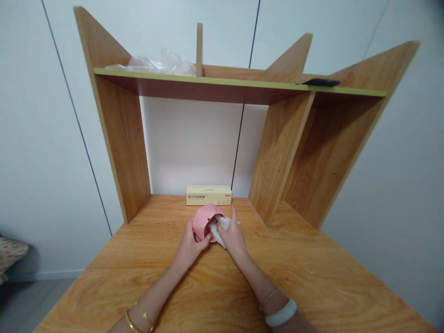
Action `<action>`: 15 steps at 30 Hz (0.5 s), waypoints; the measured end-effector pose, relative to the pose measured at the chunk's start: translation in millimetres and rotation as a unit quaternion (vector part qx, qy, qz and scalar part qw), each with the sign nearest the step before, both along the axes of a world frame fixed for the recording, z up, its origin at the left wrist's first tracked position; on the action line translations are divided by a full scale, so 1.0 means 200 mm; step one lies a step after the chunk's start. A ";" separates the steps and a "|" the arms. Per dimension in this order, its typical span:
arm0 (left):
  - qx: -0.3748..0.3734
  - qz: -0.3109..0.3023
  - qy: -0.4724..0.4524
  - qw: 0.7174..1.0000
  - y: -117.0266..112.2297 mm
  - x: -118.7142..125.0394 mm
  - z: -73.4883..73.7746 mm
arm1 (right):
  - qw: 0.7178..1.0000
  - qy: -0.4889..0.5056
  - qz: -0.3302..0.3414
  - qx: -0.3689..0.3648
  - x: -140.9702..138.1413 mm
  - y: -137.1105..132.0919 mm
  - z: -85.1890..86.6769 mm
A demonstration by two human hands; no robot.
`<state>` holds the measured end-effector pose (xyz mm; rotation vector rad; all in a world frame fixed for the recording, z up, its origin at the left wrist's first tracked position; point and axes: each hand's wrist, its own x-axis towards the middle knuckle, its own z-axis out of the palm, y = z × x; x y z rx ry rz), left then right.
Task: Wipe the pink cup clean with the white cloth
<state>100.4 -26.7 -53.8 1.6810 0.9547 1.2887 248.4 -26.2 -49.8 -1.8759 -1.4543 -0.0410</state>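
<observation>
A pink faceted container (202,219) is tilted over the wooden desk, its opening turned toward me and to the right. My left hand (191,244) is wrapped round its left and lower side. At the opening, my right hand (233,234) is closed on a crumpled white tissue or cloth (222,226); I cannot tell which of the two it is. Part of the white piece reaches inside the container, and part hangs below the fingers. My right index finger points up, off the white piece. The inside of the container is mostly hidden.
Behind the hands, a long cream box (208,196) with printed lettering stands near the back of the desk (305,268). Wooden shelving (282,157) rises above. On its upper board lie clear plastic film (159,64) and a dark flat object (321,82).
</observation>
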 end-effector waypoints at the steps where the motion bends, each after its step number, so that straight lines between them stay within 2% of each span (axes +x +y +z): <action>1: 0.000 0.002 0.006 1.000 0.00 0.00 0.00 | 1.000 -0.024 -0.006 0.000 0.01 -0.01 0.01; 5: -0.022 0.019 0.038 0.999 0.00 -0.01 0.01 | 0.992 -0.118 0.004 0.043 0.03 -0.03 0.04; 8: -0.004 0.035 0.085 0.996 -0.01 -0.01 0.02 | 0.986 -0.146 0.027 0.080 0.05 -0.04 0.05; 12: 0.020 0.052 0.133 0.989 -0.04 -0.01 0.05 | 0.990 -0.129 0.014 0.058 0.06 -0.03 0.04; 15: 0.029 0.039 0.124 0.991 -0.04 -0.01 0.06 | 0.995 -0.088 0.020 0.036 0.06 -0.02 0.01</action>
